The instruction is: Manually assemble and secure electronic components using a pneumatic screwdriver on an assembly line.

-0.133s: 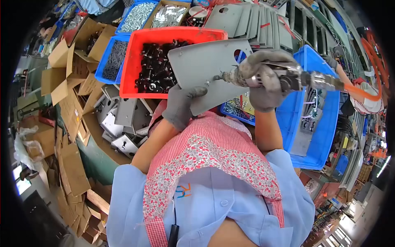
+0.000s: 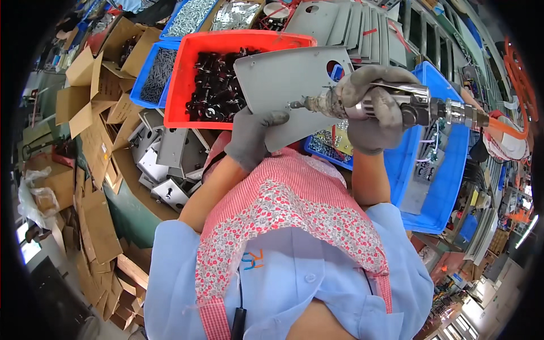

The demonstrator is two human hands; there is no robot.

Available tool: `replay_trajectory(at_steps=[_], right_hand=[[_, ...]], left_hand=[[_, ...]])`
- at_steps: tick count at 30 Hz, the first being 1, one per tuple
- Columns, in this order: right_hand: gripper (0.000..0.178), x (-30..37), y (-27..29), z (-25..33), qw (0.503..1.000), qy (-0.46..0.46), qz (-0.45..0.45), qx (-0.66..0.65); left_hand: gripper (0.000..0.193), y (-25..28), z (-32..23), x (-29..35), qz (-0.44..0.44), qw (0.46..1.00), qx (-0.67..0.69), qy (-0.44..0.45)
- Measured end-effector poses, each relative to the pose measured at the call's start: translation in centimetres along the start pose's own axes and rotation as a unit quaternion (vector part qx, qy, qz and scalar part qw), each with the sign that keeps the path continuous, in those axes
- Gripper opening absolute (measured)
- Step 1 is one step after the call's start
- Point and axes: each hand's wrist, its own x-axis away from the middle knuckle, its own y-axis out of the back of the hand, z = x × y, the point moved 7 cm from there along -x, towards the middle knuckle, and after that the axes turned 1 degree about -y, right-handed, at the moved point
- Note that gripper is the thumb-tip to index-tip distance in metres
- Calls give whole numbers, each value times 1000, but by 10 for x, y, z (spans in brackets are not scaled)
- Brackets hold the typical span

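Observation:
In a grey glove, my left hand grips the lower left edge of a grey metal plate, thumb across its face. The plate is held up tilted and has a round hole near its upper right corner. My gloved right hand is wrapped round a silver air screwdriver with an orange hose at its back end. The tool's tip meets the plate's face near the left thumb, at what looks like a small screw. Behind the plate stands a red bin of black knobbed parts.
Blue bins of screws and small hardware stand left and behind. Grey plates are stacked at the back. A large blue bin is at right. Finished-looking brackets fill a carton at left, beside open cardboard boxes.
The plate and both hands have shifted slightly to the right relative to the view. The tool's tip stays at the plate's face, and both grips are unchanged.

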Motion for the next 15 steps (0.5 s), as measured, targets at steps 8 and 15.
replay_trajectory(at_steps=[8, 15], right_hand=[[38, 2, 3, -11, 997, 50, -33, 42], [39, -3, -2, -9, 993, 85, -9, 77]], left_hand=[[31, -1, -5, -4, -14, 998, 16, -61], [33, -2, 0, -10, 2, 992, 81, -93]])
